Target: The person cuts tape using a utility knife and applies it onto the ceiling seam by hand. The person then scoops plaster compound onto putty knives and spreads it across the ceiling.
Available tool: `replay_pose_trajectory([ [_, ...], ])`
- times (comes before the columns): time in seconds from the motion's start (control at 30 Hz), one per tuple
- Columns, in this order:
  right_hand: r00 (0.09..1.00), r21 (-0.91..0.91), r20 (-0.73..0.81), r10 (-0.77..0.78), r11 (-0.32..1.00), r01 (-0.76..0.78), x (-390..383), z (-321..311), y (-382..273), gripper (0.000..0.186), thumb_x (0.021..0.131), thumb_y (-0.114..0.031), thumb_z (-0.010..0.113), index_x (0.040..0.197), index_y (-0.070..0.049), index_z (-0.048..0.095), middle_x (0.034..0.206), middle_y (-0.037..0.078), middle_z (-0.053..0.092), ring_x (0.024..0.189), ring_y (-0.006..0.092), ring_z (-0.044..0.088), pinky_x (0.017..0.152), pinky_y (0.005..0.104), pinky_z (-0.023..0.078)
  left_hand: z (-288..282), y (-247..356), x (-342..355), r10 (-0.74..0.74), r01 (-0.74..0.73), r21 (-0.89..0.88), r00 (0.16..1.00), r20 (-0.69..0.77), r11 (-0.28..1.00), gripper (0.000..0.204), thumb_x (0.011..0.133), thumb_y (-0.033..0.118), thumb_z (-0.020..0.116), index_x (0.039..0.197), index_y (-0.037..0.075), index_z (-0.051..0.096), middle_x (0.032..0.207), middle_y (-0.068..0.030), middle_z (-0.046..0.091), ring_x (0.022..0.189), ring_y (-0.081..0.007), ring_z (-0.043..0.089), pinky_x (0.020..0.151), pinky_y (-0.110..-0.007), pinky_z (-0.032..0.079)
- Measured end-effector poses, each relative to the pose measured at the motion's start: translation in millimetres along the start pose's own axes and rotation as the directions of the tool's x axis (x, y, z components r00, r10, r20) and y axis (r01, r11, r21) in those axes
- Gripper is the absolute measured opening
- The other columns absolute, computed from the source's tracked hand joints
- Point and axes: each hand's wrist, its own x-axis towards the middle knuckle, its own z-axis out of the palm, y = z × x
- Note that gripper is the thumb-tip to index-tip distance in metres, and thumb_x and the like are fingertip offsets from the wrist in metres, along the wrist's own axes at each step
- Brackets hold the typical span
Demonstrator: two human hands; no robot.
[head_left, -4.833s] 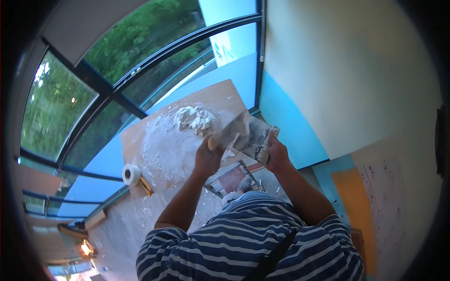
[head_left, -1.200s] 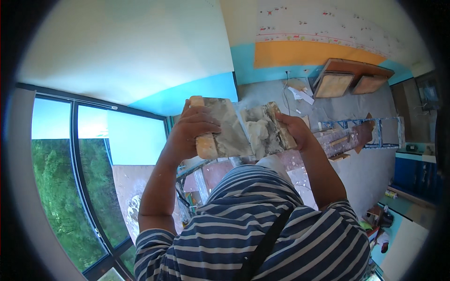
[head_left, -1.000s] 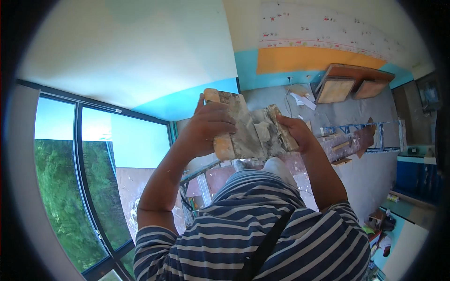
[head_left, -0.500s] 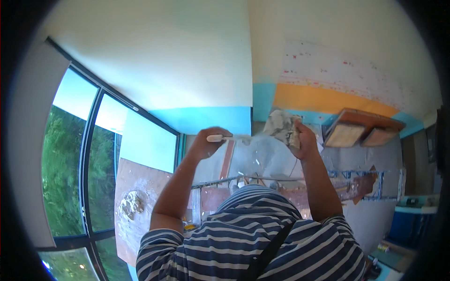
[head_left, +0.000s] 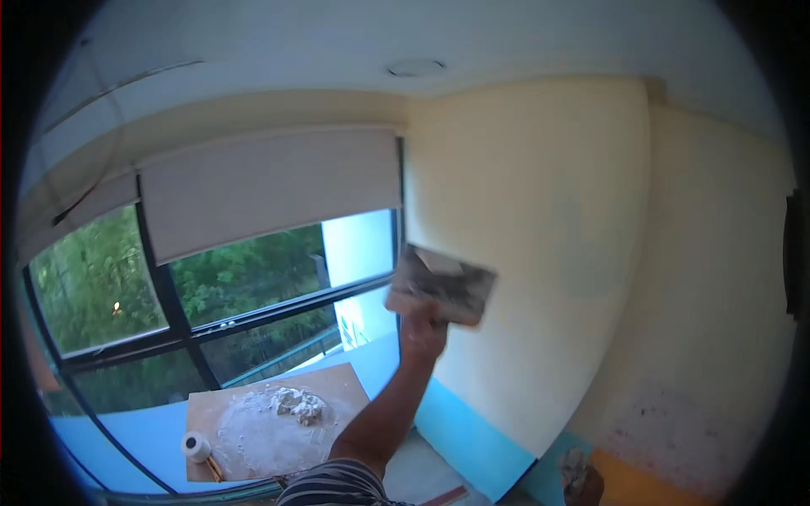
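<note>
Raised in front of the pale wall beside the window corner, my left hand (head_left: 424, 331) is closed round the handle of a plastering trowel (head_left: 462, 289). The trowel's flat rectangular blade is tilted and smeared with grey; whether it touches the wall I cannot tell. Low at the right, my right hand (head_left: 591, 489) is partly cut off by the lower edge. It grips a tool coated in whitish putty (head_left: 574, 465), whose full shape is out of view. Below my left forearm, a mound of putty (head_left: 299, 406) sits on a smeared board (head_left: 253, 451).
On the board's near-left corner stands a white round container or roll (head_left: 196, 447). Dark-framed windows (head_left: 181, 337) with a lowered blind (head_left: 278, 194) fill the left. A loose wire (head_left: 80, 202) hangs from the ceiling. The wall's lower band (head_left: 477, 443) is blue.
The view has swung up and left toward windows and ceiling. My left hand has lifted the trowel high and turned its blade broadside. My right hand now sits low at the right, still gripping.
</note>
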Motion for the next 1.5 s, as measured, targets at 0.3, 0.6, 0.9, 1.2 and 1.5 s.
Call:
replay_pose_trajectory([
  [0.3, 0.906, -0.226, -0.415, -0.089, 0.974, -0.007, 20.3, 6.8, -17.3, 0.027, 0.098, -0.032, 0.038, 0.095, -0.014, 0.058, 0.081, 0.009, 0.063, 0.034, 0.0125, 0.037, 0.029, 0.0248, 0.029, -157.8, 156.4, 339.4, -0.077, -0.573, -0.719, 0.759, -0.647, 0.392, 0.017, 0.080, 0.006, 0.058, 0.096, 0.001, 0.056, 0.076, -0.0007, 0.052, 0.063, -0.0150, 0.051, 0.058, -0.027, 0.045],
  [0.6, 0.926, -0.397, -0.357, -0.122, 0.917, -0.032, 11.7, 6.7, -23.0, 0.040, 0.098, -0.040, 0.039, 0.064, -0.019, 0.041, 0.045, -0.002, 0.037, 0.028, 0.0120, 0.028, 0.026, 0.0276, 0.019, -214.0, 269.5, 433.8, 0.392, -0.299, 0.279, 0.439, -0.809, 0.912, 0.041, 0.081, 0.006, 0.052, 0.119, -0.010, 0.046, 0.110, -0.0239, 0.047, 0.106, -0.0355, 0.046, 0.087, -0.042, 0.043],
  [0.9, 0.981, -0.547, -0.074, -0.181, 0.829, 0.112, -13.6, 5.1, -25.5, 0.023, 0.090, -0.032, 0.053, 0.077, -0.014, 0.048, 0.057, 0.002, 0.045, 0.039, 0.0146, 0.038, 0.034, 0.0284, 0.031, -182.7, 345.9, 441.0, 0.160, -0.086, 0.135, 0.596, -0.787, 0.987, 0.041, 0.082, 0.004, 0.057, 0.117, -0.014, 0.047, 0.111, -0.0288, 0.051, 0.101, -0.0356, 0.053, 0.089, -0.042, 0.045],
  [1.2, 0.858, -0.945, 0.254, -0.447, 0.076, 0.319, -5.6, -25.9, -25.7, 0.034, 0.065, -0.015, 0.067, 0.093, -0.004, 0.053, 0.070, 0.007, 0.050, 0.061, 0.0238, 0.047, 0.058, 0.0362, 0.043, -135.9, 332.4, 402.8, 0.249, -0.302, 0.025, 0.734, -0.631, 0.953, 0.039, 0.081, 0.007, 0.051, 0.114, -0.012, 0.046, 0.108, -0.0230, 0.047, 0.104, -0.0353, 0.047, 0.086, -0.043, 0.044],
  [1.5, 0.886, -0.942, 0.222, -0.407, 0.145, 0.302, -1.4, -27.6, -22.5, 0.022, 0.078, -0.022, 0.060, 0.085, -0.003, 0.052, 0.068, 0.010, 0.049, 0.061, 0.0243, 0.046, 0.058, 0.0383, 0.041, -219.4, 296.9, 451.2, -0.065, -0.425, -0.586, 0.770, -0.635, 0.690, 0.026, 0.081, 0.011, 0.056, 0.079, -0.015, 0.054, 0.070, -0.0200, 0.060, 0.062, -0.0346, 0.059, 0.058, -0.040, 0.047],
])
